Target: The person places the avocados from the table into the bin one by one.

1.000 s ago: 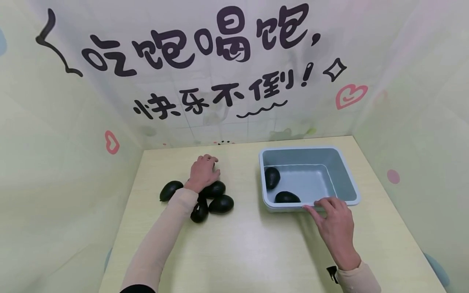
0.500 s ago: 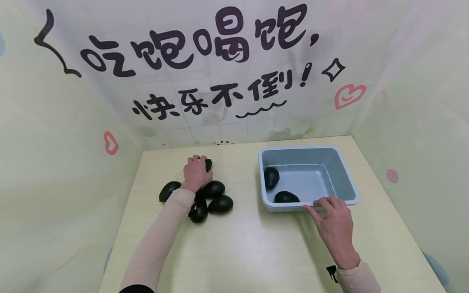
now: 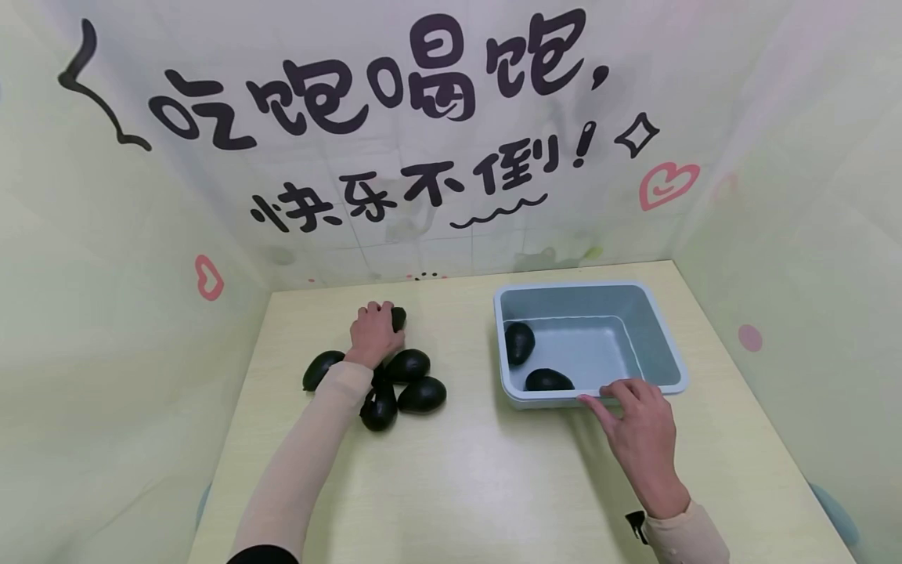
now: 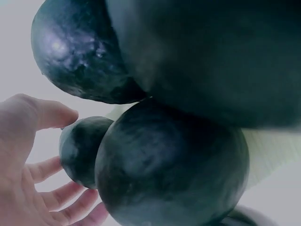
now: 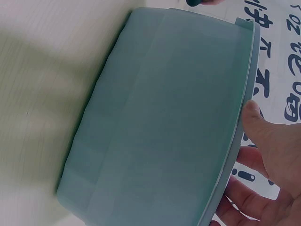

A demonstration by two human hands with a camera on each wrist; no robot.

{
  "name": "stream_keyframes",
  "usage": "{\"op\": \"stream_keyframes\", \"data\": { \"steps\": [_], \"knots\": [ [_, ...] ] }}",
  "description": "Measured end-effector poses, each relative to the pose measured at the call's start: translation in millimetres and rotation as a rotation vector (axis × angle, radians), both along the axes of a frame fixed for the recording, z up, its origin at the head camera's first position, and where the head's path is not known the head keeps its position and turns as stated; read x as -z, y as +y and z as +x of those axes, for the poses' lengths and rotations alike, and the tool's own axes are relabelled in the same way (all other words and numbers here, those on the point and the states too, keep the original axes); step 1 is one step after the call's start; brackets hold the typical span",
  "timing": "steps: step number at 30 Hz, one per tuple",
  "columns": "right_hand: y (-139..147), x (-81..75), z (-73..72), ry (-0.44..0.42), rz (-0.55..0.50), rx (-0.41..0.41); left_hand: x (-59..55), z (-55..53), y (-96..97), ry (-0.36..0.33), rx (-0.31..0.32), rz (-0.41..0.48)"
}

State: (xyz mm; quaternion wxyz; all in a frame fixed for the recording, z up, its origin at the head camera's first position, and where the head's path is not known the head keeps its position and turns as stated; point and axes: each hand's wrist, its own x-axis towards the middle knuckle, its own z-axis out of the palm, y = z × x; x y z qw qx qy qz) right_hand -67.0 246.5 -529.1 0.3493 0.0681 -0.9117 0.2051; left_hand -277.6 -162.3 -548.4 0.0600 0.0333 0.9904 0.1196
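Note:
At the far side of a loose pile of dark avocados, my left hand point(image 3: 373, 335) holds one avocado point(image 3: 398, 319), thumb on one side and fingers on the other. In the left wrist view that avocado point(image 4: 82, 150) shows between thumb and fingers, partly hidden behind nearer avocados point(image 4: 171, 162). Several more lie around my wrist, such as the avocado point(image 3: 422, 395) on the right of the pile. My right hand point(image 3: 640, 439) pinches the near rim of a blue-grey plastic bin point(image 3: 592, 288), thumb outside and fingers over the edge. Two avocados point(image 3: 520, 343) lie inside it.
The bin stands on a pale wooden table point(image 3: 451, 486), to the right of the pile. Printed cloth walls point(image 3: 437, 243) enclose the table at the back and both sides. A single avocado point(image 3: 322, 370) lies at the pile's left, partly behind my left forearm.
My left hand has shifted slightly left at the pile's far side, and the avocado in it has come into sight. My right hand has stayed on the bin's rim.

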Motion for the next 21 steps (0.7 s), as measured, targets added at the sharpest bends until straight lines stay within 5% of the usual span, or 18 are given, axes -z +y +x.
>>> {"op": "stream_keyframes", "data": {
  "steps": [21],
  "knots": [
    [-1.3,-0.2,1.1,-0.018,-0.008,0.006,0.5,-2.9,-2.4,-0.042,0.076,0.036]
  ]
}}
